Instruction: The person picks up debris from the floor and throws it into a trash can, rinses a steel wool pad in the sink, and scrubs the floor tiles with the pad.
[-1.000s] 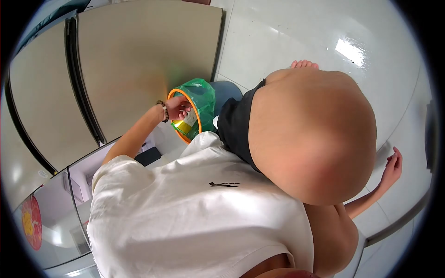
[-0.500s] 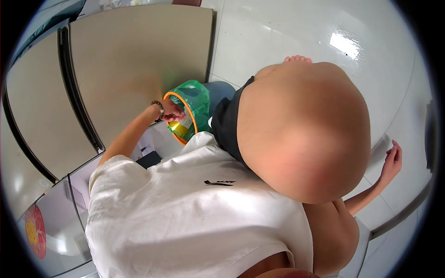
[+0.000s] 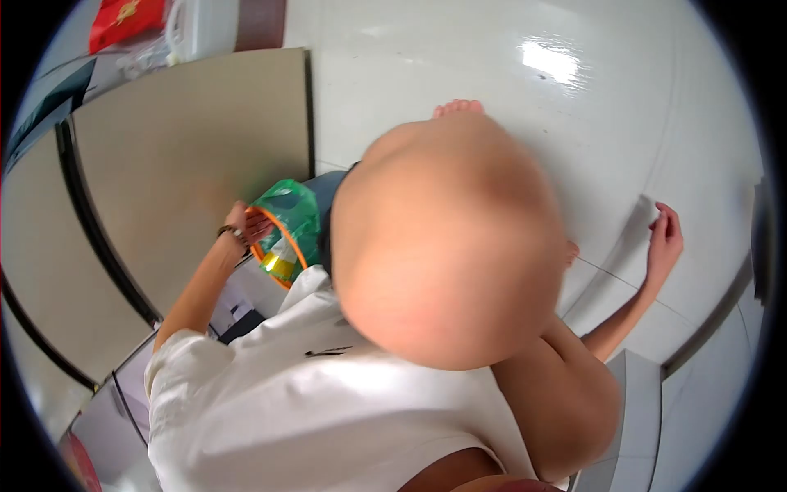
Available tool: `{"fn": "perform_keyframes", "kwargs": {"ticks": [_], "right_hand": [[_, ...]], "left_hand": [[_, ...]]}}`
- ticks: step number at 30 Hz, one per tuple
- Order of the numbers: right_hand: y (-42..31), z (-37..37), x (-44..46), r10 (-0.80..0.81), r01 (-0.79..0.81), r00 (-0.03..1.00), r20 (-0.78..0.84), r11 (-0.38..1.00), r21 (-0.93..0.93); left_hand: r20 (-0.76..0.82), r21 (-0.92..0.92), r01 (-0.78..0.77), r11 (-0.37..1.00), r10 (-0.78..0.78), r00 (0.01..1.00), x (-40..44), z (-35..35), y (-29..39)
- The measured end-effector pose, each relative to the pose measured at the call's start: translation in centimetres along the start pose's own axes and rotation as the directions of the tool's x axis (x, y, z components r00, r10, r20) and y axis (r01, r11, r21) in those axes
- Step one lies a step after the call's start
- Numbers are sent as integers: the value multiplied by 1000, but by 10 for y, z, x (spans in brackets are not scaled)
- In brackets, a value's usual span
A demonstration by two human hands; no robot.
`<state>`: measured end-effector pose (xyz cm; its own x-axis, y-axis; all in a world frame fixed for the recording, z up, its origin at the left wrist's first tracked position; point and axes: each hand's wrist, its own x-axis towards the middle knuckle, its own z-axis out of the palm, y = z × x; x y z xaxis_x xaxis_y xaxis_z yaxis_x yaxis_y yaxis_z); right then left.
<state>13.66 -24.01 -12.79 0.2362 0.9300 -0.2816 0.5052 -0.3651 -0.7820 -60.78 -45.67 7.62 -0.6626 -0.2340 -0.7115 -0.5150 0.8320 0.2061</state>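
Observation:
My left hand (image 3: 252, 224), with a beaded bracelet (image 3: 234, 235) at the wrist, is at the orange rim (image 3: 293, 243) of a bin. Its fingers look stretched out over the opening, with nothing visible in them; whether they touch the rim is unclear. A green plastic bag (image 3: 297, 209) lines the bin, and a yellow and white wrapper (image 3: 279, 259) lies inside. On the other side, my right hand (image 3: 668, 236) hangs above the tiled floor, empty, with loosely bent fingers apart.
My bent knee (image 3: 451, 246) fills the middle of the view. A beige fridge-like panel (image 3: 197, 123) with dark seams stands beside the bin. Behind it are a red bag (image 3: 127, 23) and a whitish plastic jug (image 3: 201, 29). Glossy tiles (image 3: 393, 90) cover the floor; a grey ledge (image 3: 639, 394) is lower right.
The view has shifted, bringing the red bag and jug into sight. My left hand has turned, with its fingers straighter at the rim. My right hand stays empty at the side.

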Motion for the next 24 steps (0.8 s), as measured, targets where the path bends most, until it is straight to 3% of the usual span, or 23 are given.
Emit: {"fn": "perform_keyframes", "kwargs": {"ticks": [2,4,7,8,9,11,12,14,24], "right_hand": [[14,1,3,51,-51,999,-5,997,50],[7,1,1,65,-64,998,-11,997,49],[-6,0,-1,51,-50,998,-30,998,35],[-9,-2,-1,33,-33,999,-22,999,23],[-6,-4,0,38,-38,999,-39,999,15],[3,-2,0,83,-82,997,-4,992,96],[1,-4,0,86,-84,996,-20,992,97],[-11,-6,-1,119,-119,993,-13,993,10],[-6,-6,1,108,-107,994,-19,992,61]], "left_hand": [[42,-79,24,997,-21,999,15,-3,5],[-99,-94,116,989,-125,987,18,2,7],[49,-109,76,991,-71,996,40,-1,-1],[54,-152,-62,986,71,996,56,-5,-16],[70,-142,-63,988,73,995,55,-1,-13],[14,-53,123,991,-123,992,54,6,1],[-51,264,131,956,-122,991,28,22,10],[-98,420,85,903,-48,994,12,35,15],[-84,266,-268,926,299,951,-88,66,41]]}}
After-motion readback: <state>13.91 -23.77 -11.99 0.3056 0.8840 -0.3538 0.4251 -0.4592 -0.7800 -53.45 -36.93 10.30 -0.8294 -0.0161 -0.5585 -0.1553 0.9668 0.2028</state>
